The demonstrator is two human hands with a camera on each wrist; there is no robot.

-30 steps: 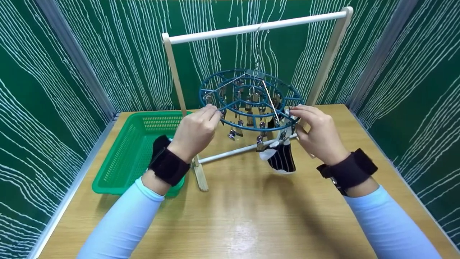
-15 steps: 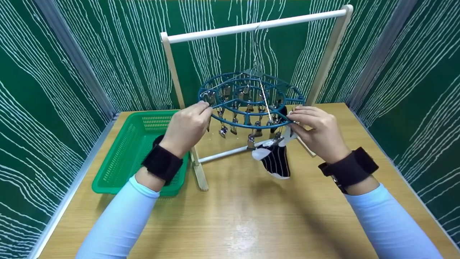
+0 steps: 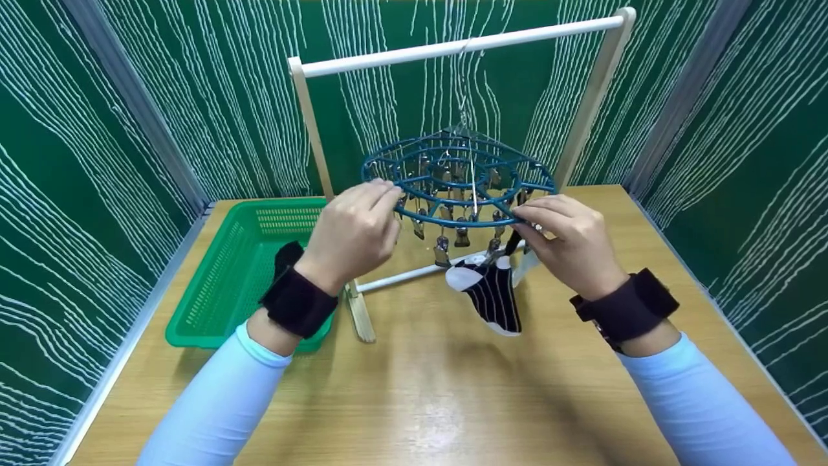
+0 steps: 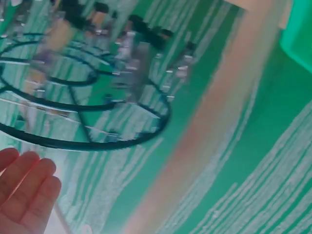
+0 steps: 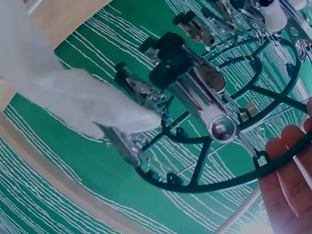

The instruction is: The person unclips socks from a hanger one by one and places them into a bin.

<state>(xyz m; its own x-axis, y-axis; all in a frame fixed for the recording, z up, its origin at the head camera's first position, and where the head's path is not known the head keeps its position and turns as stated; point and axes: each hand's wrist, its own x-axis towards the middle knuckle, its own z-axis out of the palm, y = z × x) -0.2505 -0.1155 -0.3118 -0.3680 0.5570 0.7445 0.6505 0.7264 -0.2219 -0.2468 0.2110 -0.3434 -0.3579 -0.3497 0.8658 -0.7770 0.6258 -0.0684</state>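
Observation:
A round blue sock hanger [image 3: 453, 224] with several metal clips [image 3: 442, 251] hangs by its hook. My right hand [image 3: 572, 239] pinches its front-right rim; in the right wrist view, the fingers [image 5: 280, 195] lie behind the rim and the thumb is hidden. At the front-left rim is my left hand [image 3: 352, 226]. The left wrist view shows its fingers [image 4: 36, 187] extended, just apart from the rim. A black-and-white striped sock [image 3: 498, 298] hangs from the front clips. White cloth [image 5: 83, 97] hangs from a clip beside my right hand.
The hanger hooks over the white bar [image 3: 388, 61] of a wooden stand [image 3: 310, 129]. A green basket [image 3: 194, 310] stands at the left with a black cloth item [image 3: 284, 255] in it. Green walls surround the wooden table [image 3: 401, 401].
The hanger has turned, its front side moving left, and the striped sock has shifted left with it. My left hand moved left along with the rim, then back right. My right hand barely moved.

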